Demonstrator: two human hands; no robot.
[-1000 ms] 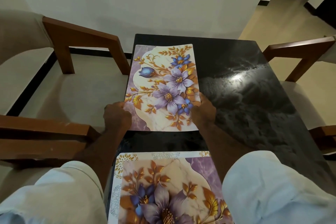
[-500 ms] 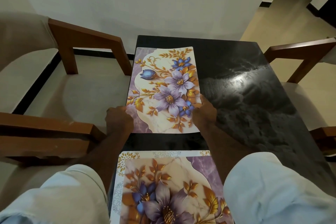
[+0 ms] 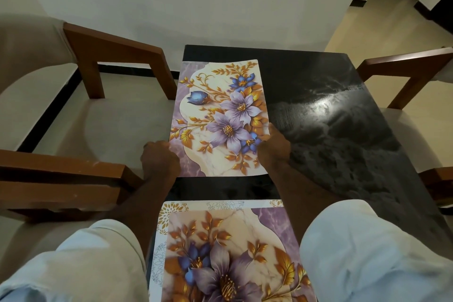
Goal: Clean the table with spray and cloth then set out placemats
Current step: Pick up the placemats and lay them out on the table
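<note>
Far placemat (image 3: 220, 115) lies on the dark counter (image 3: 331, 130), left side. Left hand (image 3: 160, 160) and right hand (image 3: 273, 149) grip its side edges, fingers curled. Likely thin, light, bendy, slides easily; best held by its edges.

The far placemat (image 3: 218, 117), printed with purple and blue flowers and gold leaves on marbled cream, lies lengthwise along the left side of the dark glossy table (image 3: 343, 144). The near placemat (image 3: 228, 252), in the same print, lies apart from it, atop a white leaf-patterned mat (image 3: 159, 247).
</note>
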